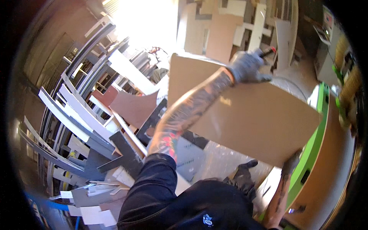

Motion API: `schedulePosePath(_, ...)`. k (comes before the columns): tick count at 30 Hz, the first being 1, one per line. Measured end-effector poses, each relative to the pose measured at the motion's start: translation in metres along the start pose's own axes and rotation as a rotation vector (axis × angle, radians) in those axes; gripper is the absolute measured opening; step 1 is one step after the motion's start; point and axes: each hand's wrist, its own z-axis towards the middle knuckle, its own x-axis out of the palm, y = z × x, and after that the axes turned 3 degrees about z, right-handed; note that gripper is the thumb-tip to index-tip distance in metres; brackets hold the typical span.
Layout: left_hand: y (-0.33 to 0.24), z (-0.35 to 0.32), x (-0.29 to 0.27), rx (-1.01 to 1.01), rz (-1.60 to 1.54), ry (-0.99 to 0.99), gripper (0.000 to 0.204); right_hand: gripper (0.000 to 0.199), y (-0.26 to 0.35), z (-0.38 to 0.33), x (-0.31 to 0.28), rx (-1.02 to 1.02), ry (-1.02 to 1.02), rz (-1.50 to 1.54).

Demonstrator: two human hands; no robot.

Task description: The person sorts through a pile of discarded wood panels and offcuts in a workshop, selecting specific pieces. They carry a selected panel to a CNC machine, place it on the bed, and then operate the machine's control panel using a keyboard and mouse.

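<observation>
Overhead, a large brown board [245, 115] is carried flat, tilted, above the sawdust-strewn floor [222, 161]. The left hand [247, 67], in a grey glove, grips its far edge, fingers curled over it. The right hand [291, 165] seems to hold the near lower edge from beneath, though shadow hides its grip. Left stands a rack [73, 111] of white and grey offcut panels; right, a green-edged machine [316, 142].
</observation>
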Motion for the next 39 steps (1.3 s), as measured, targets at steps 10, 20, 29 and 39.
schedulePosePath(10,0.026,0.062,0.16,-0.348,-0.669,-0.666,0.019,0.084,-0.026,0.196,0.013,0.318,0.09,0.06)
schedulePosePath(20,0.107,0.14,0.434,-0.839,-0.946,-0.417,0.044,0.078,-0.08,0.365,0.01,0.343,-0.045,0.551)
schedulePosePath(29,0.16,0.405,0.505,-0.812,-1.548,0.067,0.038,0.08,-0.072,0.405,0.061,0.205,-0.56,0.323)
schedulePosePath(39,0.062,0.53,0.602,-0.701,-2.292,0.413,0.036,0.081,-0.056,0.377,0.022,0.154,-0.888,0.241)
